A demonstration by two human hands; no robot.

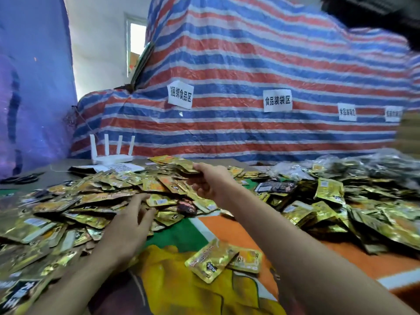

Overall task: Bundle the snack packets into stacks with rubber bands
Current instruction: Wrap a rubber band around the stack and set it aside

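- The snack packets (91, 201) lie in a loose gold heap across the left and middle of the table, with a second heap well apart on the right; two loose packets (218, 258) sit alone on the printed cloth (227, 228) near the person.
- Risk: the foil looks slick, so the sheaf of packets (185, 167) may fan out or slide apart if the grip slackens before the edges are squared.
- Risk: no rubber band shows anywhere in view; hunting for one with a full hand could spill the stack back into the heap.
- Risk: a darker packet lies among the gold ones, so a stray kind may get mixed into a bundle.
- The right hand (211, 180) reaches to the far side of the heap, thumb on top and fingers curled beneath, clamped on the sheaf.
- The left hand (129, 226) is spread, fingers nearly straight, fingertips resting on the heap and holding nothing.
- The hands are apart, left nearer the person.
- Beyond the heap stand a white router (111, 153), scissors (22, 178) at far left, and a striped tarpaulin (250, 64) behind.
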